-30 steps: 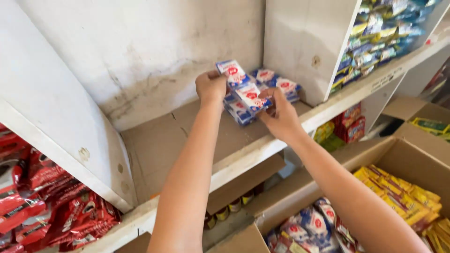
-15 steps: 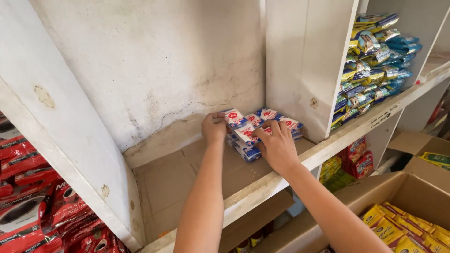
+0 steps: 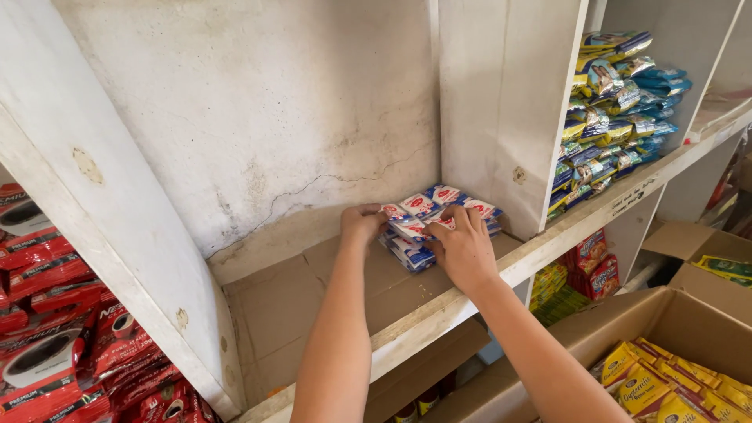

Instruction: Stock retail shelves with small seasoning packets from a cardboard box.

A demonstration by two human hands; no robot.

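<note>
Packets (image 3: 427, 227), small blue-and-white stack, sit at right end of shelf (image 3: 329, 305), against white divider (image 3: 501, 110). We see cracked back wall (image 3: 258, 125) behind. Cardboard box (image 3: 689, 345) of yellow packs lower right; red pouches (image 3: 55, 329) fill bay far left; blue and yellow bags (image 3: 619, 102) piled in bay to right. Our right hand (image 3: 462, 247) lies over stack front, fingers curled on packets. Our left hand (image 3: 362, 223) presses stack's left side, fingers bent against it.
</note>
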